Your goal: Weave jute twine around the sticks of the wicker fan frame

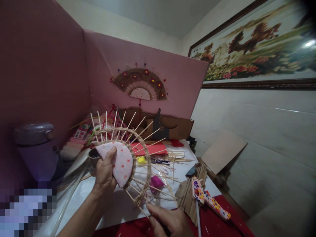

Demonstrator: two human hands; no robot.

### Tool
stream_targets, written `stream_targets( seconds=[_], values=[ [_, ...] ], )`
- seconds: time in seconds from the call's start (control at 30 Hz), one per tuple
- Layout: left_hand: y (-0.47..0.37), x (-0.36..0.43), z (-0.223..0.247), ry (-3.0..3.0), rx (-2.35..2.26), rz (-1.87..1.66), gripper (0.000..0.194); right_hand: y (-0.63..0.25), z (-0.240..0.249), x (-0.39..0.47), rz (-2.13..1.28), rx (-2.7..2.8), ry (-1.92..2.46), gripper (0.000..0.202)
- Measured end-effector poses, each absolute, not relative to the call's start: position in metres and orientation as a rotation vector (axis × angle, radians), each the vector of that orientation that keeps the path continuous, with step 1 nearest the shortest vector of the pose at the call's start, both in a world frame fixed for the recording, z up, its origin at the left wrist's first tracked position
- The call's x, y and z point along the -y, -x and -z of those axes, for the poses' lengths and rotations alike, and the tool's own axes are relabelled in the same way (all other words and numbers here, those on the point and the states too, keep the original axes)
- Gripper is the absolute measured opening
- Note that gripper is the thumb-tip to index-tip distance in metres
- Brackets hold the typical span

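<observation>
A half-round craft fan with thin wooden sticks spreads out over the table. Its white fabric centre has small red and blue spots, and a braided twine band arcs across the sticks. My left hand grips the fabric centre, thumb on the front face and the other fingers hidden behind. At the fan's lower right end is my right hand, its thumb and forefinger closed around the end of the lowest wooden stick. The twine band's lower end lies just above those fingertips.
A flower-patterned glue gun rests on torn corrugated cardboard to the right. Behind the fan lie red paper, loose sticks and a magenta piece. A finished fan hangs on the pink board; a purple container stands left.
</observation>
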State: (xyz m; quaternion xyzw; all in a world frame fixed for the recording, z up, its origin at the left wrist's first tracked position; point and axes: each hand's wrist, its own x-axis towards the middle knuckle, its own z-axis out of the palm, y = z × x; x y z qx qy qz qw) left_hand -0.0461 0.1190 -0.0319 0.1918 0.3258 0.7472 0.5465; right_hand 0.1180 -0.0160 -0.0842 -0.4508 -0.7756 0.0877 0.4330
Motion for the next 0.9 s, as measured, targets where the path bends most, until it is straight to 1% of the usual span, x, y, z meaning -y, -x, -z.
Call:
stream_targets(
  seconds=[0.1, 0.23, 0.47, 0.53, 0.63, 0.7, 0.77, 0.9],
  values=[
    [0.044, -0.118, 0.033, -0.417, -0.777, -1.756, 0.005, -0.111, 0.092, 0.011, -0.201, 1.931, 1.077, 0.037],
    [0.041, -0.116, 0.032, -0.367, -0.776, -1.697, 0.008, -0.108, 0.103, 0.005, -0.082, 1.954, 1.063, 0.039],
    [0.029, -0.103, 0.030, -0.364, -0.682, -1.513, 0.026, -0.106, 0.098, -0.011, 0.052, 1.815, 1.080, 0.042],
    [0.025, -0.097, 0.033, -0.370, -0.628, -1.397, 0.026, -0.107, 0.090, -0.014, 0.055, 1.822, 1.099, 0.042],
    [0.021, -0.087, 0.038, -0.461, -0.466, -1.117, 0.021, -0.107, 0.077, -0.016, 0.048, 1.857, 1.166, 0.042],
    [0.019, -0.082, 0.040, -0.547, -0.359, -0.986, 0.022, -0.107, 0.070, -0.017, 0.045, 1.857, 1.202, 0.042],
    [0.017, -0.080, 0.040, -0.617, -0.332, -0.975, 0.023, -0.107, 0.065, -0.017, 0.044, 1.848, 1.208, 0.041],
    [0.020, -0.085, 0.037, -0.668, -0.397, -1.098, 0.018, -0.113, 0.058, -0.012, 0.102, 1.962, 1.135, 0.038]
  ],
)
